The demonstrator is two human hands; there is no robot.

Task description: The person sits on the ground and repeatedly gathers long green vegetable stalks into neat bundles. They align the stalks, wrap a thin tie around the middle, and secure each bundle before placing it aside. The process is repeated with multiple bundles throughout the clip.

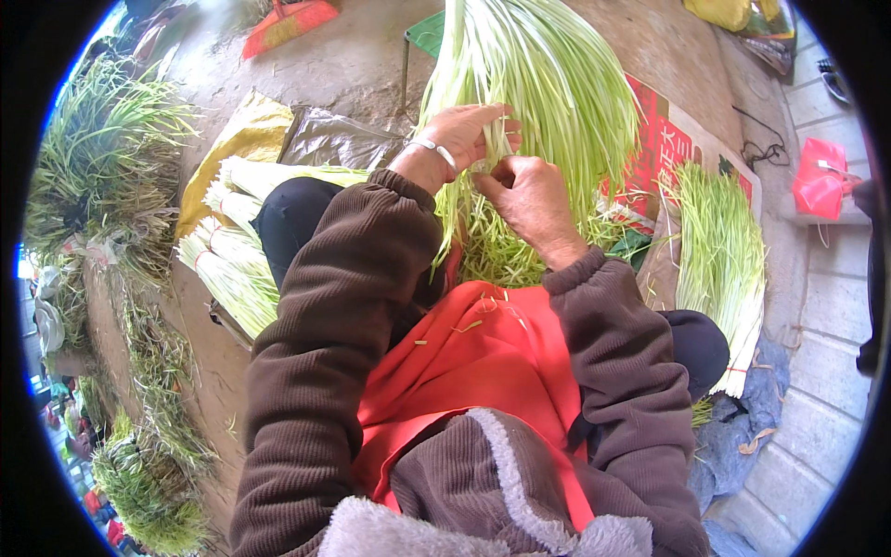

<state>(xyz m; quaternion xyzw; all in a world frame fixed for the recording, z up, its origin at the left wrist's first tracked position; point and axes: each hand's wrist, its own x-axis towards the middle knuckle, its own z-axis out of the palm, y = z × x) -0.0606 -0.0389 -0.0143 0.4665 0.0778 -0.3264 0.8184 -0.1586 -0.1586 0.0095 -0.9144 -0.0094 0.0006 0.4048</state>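
A large bunch of long, pale green-yellow leafy stalks, likely blanched chives (536, 76), fans out in front of me. My left hand (470, 136), with a silver bracelet at its wrist, has its fingers around some strands at the bunch's near side. Close below it, my right hand (532, 198) is bent with thumb and forefinger close together by the leaf tips; whether a strand is pinched there is hard to see. Under the hands lies a heap of loose leaf pieces (501, 250). Scraps also lie on my red apron (480, 348).
Tied bundles of pale stalks (233, 261) lie at left by a yellow sack (243, 139). Another tied bundle (720, 278) rests at right beside a red-and-white printed sheet (668, 139). Heaps of untrimmed greens (104, 153) stand far left. A red dustpan or broom head (289, 28) is at top.
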